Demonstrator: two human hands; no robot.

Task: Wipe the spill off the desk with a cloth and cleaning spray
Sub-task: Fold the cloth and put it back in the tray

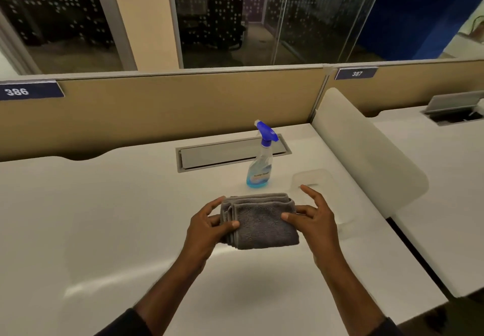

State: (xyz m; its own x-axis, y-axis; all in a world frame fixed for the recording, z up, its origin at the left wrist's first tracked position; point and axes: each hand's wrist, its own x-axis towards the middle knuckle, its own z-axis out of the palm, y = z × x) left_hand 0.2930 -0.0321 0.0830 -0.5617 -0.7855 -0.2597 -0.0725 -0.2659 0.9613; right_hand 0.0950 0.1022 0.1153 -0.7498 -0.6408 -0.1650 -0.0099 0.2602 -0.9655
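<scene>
A folded grey cloth (262,222) is held over the white desk (91,218), near its middle. My left hand (209,227) grips the cloth's left edge, thumb on top. My right hand (314,218) pinches the right edge with thumb and one finger, the other fingers spread. Just behind the cloth stands a clear spray bottle (260,164) with a blue trigger head and blue liquid at the bottom. I cannot make out a spill on the desk surface.
A grey cable-tray lid (225,153) is set into the desk behind the bottle. A clear plastic container (313,177) lies right of the bottle. A white side divider (366,152) and a tan back partition (170,110) bound the desk.
</scene>
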